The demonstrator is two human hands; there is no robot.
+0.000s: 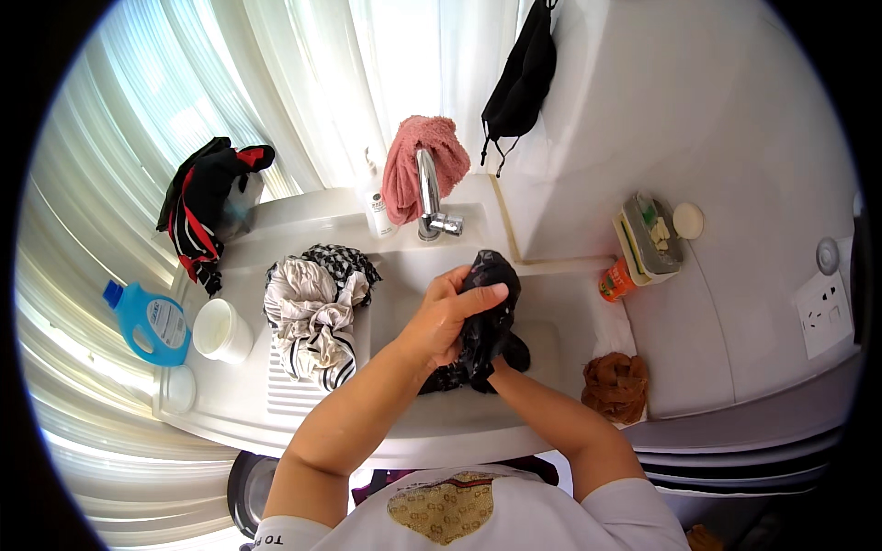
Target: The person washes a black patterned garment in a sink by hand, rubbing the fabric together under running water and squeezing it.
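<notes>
My left hand (448,312) grips a wet black garment (491,298) above the white sink basin (547,354), thumb lying across the front of the cloth. White flecks like suds dot the fabric. From the right, my right forearm (542,404) reaches in under the garment; the hand itself is covered by the black cloth, so its fingers are hidden. More black cloth (446,378) hangs or lies low in the basin beneath my hands. Left of the basin, a white garment with black stripes (312,312) lies bunched on the ribbed washboard (285,390), beside a black-and-white patterned cloth (344,266).
A chrome faucet (427,197) draped with a pink towel (400,170) stands behind the basin, near a white pump bottle (378,211). At left are a blue detergent jug (152,326) and white tub (222,331). A brown cloth (616,387) and soap box (652,239) sit right.
</notes>
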